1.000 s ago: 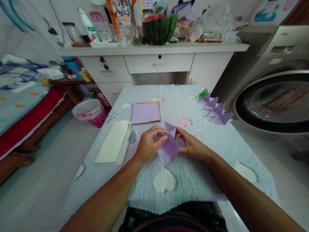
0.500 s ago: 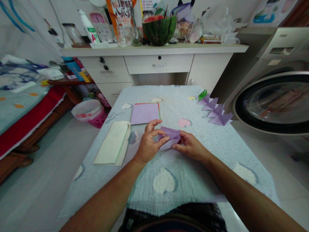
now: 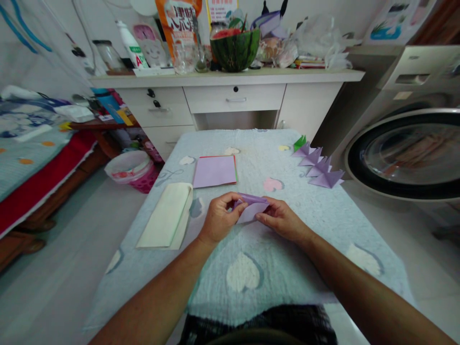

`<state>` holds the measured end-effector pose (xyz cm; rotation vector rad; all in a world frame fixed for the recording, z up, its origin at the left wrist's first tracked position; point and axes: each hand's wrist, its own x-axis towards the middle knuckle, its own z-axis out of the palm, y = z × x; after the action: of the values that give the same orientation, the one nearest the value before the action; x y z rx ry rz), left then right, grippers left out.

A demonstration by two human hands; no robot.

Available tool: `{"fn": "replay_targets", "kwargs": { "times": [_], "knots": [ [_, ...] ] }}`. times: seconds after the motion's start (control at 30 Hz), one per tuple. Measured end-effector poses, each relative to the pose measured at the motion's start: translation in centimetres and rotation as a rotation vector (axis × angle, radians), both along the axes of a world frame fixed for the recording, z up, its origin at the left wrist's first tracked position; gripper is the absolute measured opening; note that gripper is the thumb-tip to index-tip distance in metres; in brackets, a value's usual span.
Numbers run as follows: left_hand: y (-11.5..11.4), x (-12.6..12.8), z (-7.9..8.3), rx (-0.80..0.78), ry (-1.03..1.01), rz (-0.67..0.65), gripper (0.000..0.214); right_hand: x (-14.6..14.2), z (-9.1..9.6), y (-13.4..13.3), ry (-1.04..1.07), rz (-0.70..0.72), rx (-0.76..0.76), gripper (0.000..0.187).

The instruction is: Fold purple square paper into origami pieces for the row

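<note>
A piece of purple paper (image 3: 251, 207), partly folded, is held just above a light blue towel-covered table (image 3: 273, 268). My left hand (image 3: 220, 219) pinches its left end with curled fingers. My right hand (image 3: 282, 219) pinches its right end. Beyond the hands lies a stack of square coloured papers (image 3: 214, 171) with a purple sheet on top. A row of folded purple pieces (image 3: 318, 165) with one green piece (image 3: 299, 142) sits at the table's far right.
A cream folded cloth or envelope (image 3: 166, 215) lies left of my hands. A white desk (image 3: 230, 96) with a cut watermelon (image 3: 235, 48) and bottles stands behind. A washing machine (image 3: 406, 148) is at right, a bed (image 3: 32, 158) and a pink basin (image 3: 131, 167) at left.
The purple paper, hanging open and tall a second ago, has been pressed down into a flatter, narrower fold between both hands. The view has tipped slightly downward.
</note>
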<state>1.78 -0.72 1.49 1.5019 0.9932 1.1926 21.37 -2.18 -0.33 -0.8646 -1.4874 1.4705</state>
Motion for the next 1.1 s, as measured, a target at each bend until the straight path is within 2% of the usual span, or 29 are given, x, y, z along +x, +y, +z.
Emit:
{"fn": "replay_targets", "kwargs": {
  "times": [0.27, 0.4, 0.47, 0.63, 0.7, 0.8, 0.87, 1.03, 1.1],
  "knots": [
    [-0.4, 0.3, 0.4, -0.053, -0.08, -0.04, 0.021, -0.4, 0.8, -0.2, 0.011, -0.019, -0.067, 0.035],
    [-0.8, 0.4, 1.2, -0.122, -0.228, -0.075, 0.05, -0.6, 1.0, -0.3, 0.025, -0.04, -0.082, 0.031],
    [-0.9, 0.3, 1.5, -0.131, -0.267, -0.092, 0.056, -0.6, 1.0, -0.3, 0.04, -0.059, -0.08, 0.026],
    [-1.0, 0.4, 1.0, -0.13, -0.211, -0.188, 0.084, -0.7, 1.1, -0.1, 0.037, -0.152, -0.02, 0.022],
    [-0.9, 0.6, 0.7, -0.13, -0.134, -0.133, 0.077, -0.7, 1.1, 0.0, 0.039, -0.176, -0.007, 0.024],
    [-0.6, 0.8, 0.3, -0.118, -0.014, -0.07, 0.042, -0.8, 1.2, 0.0, 0.031, -0.175, -0.002, 0.025],
    [-0.5, 0.8, 0.3, -0.118, 0.04, -0.046, 0.028, -0.9, 1.2, 0.0, 0.037, -0.164, -0.011, 0.026],
    [-0.5, 0.7, 0.4, -0.117, 0.039, -0.041, 0.024, -1.2, 1.8, -0.4, 0.126, -0.117, -0.078, 0.043],
    [-0.5, 0.7, 0.4, -0.118, 0.04, -0.038, 0.025, -1.3, 1.9, -0.5, 0.107, -0.086, -0.103, 0.04]
  ]
}}
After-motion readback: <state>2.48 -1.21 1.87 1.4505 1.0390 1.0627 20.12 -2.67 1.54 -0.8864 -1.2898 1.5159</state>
